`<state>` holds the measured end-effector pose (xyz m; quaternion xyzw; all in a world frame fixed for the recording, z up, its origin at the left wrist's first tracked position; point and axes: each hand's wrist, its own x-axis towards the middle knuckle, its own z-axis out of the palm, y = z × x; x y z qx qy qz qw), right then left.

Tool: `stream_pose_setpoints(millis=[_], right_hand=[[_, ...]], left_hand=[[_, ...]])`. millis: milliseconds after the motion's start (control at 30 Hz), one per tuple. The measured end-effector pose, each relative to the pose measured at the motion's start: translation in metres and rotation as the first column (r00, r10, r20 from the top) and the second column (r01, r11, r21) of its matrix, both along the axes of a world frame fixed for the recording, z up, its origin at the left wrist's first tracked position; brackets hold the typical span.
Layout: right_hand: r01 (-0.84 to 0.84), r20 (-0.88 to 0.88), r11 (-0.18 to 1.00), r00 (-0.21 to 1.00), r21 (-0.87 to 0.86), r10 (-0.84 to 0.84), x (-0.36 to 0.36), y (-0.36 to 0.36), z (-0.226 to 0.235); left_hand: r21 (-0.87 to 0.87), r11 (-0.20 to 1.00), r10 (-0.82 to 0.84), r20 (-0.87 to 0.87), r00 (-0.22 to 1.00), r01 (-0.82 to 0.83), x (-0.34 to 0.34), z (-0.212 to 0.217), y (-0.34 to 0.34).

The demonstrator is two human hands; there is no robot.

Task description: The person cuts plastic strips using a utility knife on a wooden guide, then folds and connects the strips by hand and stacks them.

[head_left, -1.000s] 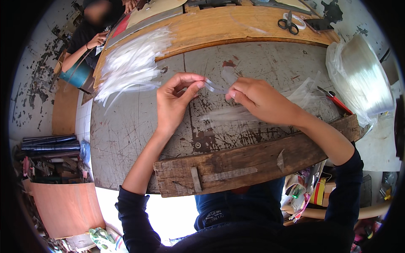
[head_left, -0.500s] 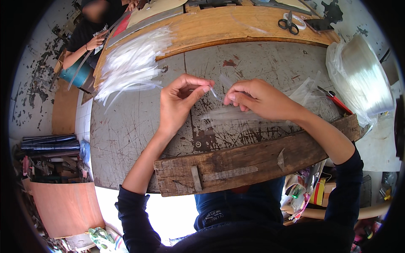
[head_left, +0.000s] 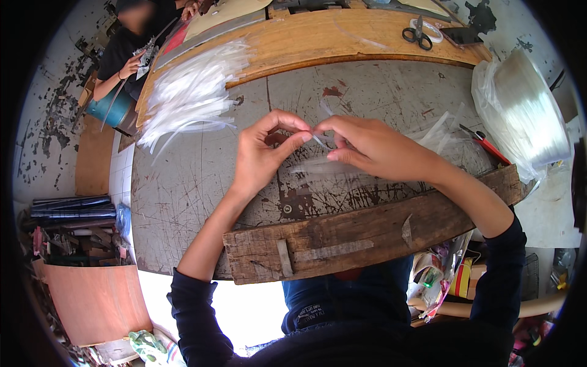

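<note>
L hand & R hand meet fingertip to fingertip above the scratched grey metal worktop, both pinching one thin clear plastic strip betw thumb & forefinger; other fingers curled. More clear strips lie flat just under the hands. Big fan-shaped heap of white translucent strips at far left, partly on a curved wooden board. Rough wooden plank along near edge. Red-handled cutter near R wrist; black scissors far; bagged spool of clear line at right.
</note>
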<state>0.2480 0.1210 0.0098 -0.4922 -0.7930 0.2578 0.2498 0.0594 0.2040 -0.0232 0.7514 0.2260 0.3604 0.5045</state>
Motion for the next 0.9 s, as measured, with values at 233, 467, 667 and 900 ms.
stream_pose_setpoints(millis=[233,467,667,900], right_hand=[[0.096,0.220,0.995,0.970,0.028,-0.100,0.004,-0.003,0.000],[0.184,0.239,0.974,0.948,0.130,-0.211,0.007,-0.003,0.008],[0.006,0.278,0.991,0.960,0.136,-0.044,0.016,0.000,-0.003],[-0.064,0.257,0.988,0.966,0.139,0.026,0.015,-0.001,-0.008]], left_hand=[[-0.076,0.996,-0.057,-0.071,0.996,0.051,0.002,0.001,-0.001],[0.342,0.902,-0.141,-0.346,0.928,0.264,0.004,0.002,-0.008],[0.285,0.931,-0.118,-0.360,0.925,0.229,0.003,0.004,-0.006],[0.160,0.979,-0.071,-0.323,0.944,0.128,0.001,0.002,-0.003]])
